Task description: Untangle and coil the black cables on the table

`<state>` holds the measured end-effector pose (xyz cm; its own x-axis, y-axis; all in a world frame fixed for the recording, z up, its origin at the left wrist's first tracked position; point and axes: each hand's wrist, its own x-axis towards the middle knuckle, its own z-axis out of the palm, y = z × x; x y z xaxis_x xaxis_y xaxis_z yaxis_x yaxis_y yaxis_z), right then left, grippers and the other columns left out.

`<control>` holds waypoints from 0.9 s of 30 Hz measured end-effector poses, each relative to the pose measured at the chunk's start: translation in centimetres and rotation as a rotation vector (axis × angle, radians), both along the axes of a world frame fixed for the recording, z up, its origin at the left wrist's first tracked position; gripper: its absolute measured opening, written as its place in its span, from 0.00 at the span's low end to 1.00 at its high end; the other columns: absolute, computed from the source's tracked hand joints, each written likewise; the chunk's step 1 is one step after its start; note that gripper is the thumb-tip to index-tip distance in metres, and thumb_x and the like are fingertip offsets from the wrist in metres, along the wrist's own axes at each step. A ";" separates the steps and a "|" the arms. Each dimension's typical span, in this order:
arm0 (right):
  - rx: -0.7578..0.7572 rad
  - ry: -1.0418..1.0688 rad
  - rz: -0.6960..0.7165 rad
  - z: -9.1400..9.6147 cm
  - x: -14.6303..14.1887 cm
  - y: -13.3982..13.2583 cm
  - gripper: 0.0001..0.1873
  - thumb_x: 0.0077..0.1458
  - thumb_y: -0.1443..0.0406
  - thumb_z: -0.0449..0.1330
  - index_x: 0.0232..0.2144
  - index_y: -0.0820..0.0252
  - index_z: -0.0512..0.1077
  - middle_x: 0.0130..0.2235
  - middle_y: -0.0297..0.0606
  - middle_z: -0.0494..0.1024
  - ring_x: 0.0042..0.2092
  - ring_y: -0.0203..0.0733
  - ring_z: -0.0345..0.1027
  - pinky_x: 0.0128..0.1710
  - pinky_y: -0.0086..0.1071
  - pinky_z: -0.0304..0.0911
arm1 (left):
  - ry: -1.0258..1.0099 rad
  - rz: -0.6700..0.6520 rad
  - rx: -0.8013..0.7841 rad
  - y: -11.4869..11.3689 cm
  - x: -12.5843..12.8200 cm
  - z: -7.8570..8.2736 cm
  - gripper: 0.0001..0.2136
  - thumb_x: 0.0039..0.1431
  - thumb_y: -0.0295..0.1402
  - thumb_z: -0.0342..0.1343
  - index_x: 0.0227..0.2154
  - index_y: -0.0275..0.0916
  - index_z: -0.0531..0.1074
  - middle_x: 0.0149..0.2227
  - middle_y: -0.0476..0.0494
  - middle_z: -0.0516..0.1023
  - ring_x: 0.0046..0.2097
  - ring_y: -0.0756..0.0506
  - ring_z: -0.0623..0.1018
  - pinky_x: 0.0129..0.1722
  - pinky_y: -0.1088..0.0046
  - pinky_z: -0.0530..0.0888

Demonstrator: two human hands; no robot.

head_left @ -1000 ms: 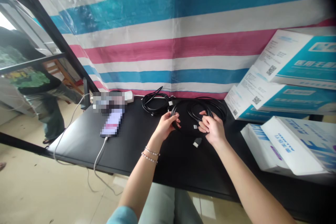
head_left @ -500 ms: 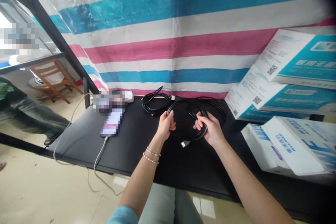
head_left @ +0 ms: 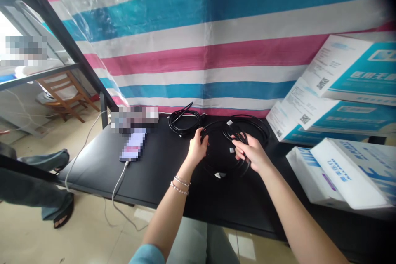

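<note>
A coiled black cable (head_left: pixel 220 164) lies on the black table (head_left: pixel 161 173), held at both sides. My left hand (head_left: pixel 198 147) is closed on the coil's left edge. My right hand (head_left: pixel 252 153) grips the loops on the right, with a small plug near its fingers. One plug end (head_left: pixel 218 175) hangs at the front of the coil. A second black coil (head_left: pixel 183 122) rests behind my left hand, and a larger black loop (head_left: pixel 258 126) lies behind my right hand.
A phone (head_left: pixel 133 145) on a white charging lead (head_left: pixel 119 181) lies at the table's left. White and blue boxes (head_left: pixel 337 90) are stacked on the right, another (head_left: pixel 343 169) nearer. A striped tarp hangs behind. Another person's legs (head_left: pixel 34 189) are on the left, near a wooden chair (head_left: pixel 62 90).
Both hands have kept hold of the coil and shifted it slightly; the hanging plug moved left and lower. The person on the left has moved down and nearer.
</note>
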<state>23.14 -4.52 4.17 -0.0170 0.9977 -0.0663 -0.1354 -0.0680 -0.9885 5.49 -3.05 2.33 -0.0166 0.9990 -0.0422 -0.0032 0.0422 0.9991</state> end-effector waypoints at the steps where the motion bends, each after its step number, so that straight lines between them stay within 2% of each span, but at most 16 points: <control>1: 0.007 -0.007 -0.006 0.0 -0.1 0.0 0.13 0.42 0.63 0.63 0.31 0.59 0.64 0.12 0.19 0.57 0.12 0.27 0.50 0.14 0.26 0.58 | 0.075 0.004 0.055 0.0 0.0 -0.2 0.17 0.53 0.35 0.53 0.46 0.43 0.62 0.22 0.56 0.69 0.13 0.58 0.61 0.14 0.83 0.57; 3: 0.033 -0.043 -0.028 0.0 -0.1 0.1 0.13 0.41 0.63 0.62 0.30 0.59 0.64 0.11 0.19 0.58 0.11 0.27 0.51 0.14 0.27 0.59 | 0.185 0.013 0.133 0.1 0.0 -0.4 0.16 0.55 0.35 0.51 0.47 0.41 0.63 0.25 0.53 0.72 0.13 0.57 0.63 0.13 0.82 0.59; 7: 0.072 -0.164 -0.093 -0.1 0.0 0.1 0.12 0.41 0.64 0.62 0.29 0.58 0.62 0.09 0.20 0.60 0.11 0.31 0.55 0.14 0.30 0.63 | 0.243 0.022 0.156 0.1 -0.1 -0.5 0.15 0.58 0.37 0.47 0.46 0.37 0.66 0.26 0.49 0.74 0.13 0.56 0.64 0.12 0.81 0.60; 14: 0.171 -0.347 -0.148 -1.1 0.5 0.6 0.17 0.42 0.66 0.61 0.37 0.56 0.63 0.14 0.22 0.67 0.11 0.35 0.60 0.15 0.30 0.64 | 0.204 -0.032 0.071 0.1 0.1 -0.2 0.17 0.60 0.36 0.44 0.50 0.35 0.62 0.24 0.50 0.72 0.13 0.55 0.67 0.12 0.81 0.64; 18: 0.204 -0.375 -0.115 -1.3 0.7 0.7 0.11 0.44 0.65 0.59 0.34 0.58 0.64 0.17 0.25 0.70 0.12 0.34 0.63 0.16 0.29 0.64 | 0.117 -0.015 0.025 0.0 0.4 0.0 0.17 0.59 0.36 0.45 0.50 0.38 0.61 0.25 0.51 0.71 0.15 0.55 0.69 0.13 0.81 0.66; 23: 0.194 -0.422 -0.057 -1.0 0.6 0.6 0.12 0.48 0.64 0.55 0.37 0.62 0.67 0.19 0.29 0.72 0.13 0.33 0.64 0.15 0.27 0.63 | 0.188 0.024 0.169 0.1 0.0 -0.1 0.18 0.58 0.36 0.47 0.51 0.43 0.63 0.25 0.52 0.71 0.14 0.57 0.65 0.14 0.83 0.62; 27: 0.173 -0.447 -0.067 -0.5 0.2 0.4 0.10 0.47 0.64 0.56 0.34 0.61 0.68 0.17 0.29 0.72 0.12 0.34 0.63 0.13 0.26 0.61 | 0.193 0.081 0.225 0.3 -0.5 -0.3 0.17 0.55 0.34 0.51 0.49 0.44 0.68 0.22 0.53 0.70 0.16 0.57 0.64 0.20 0.82 0.64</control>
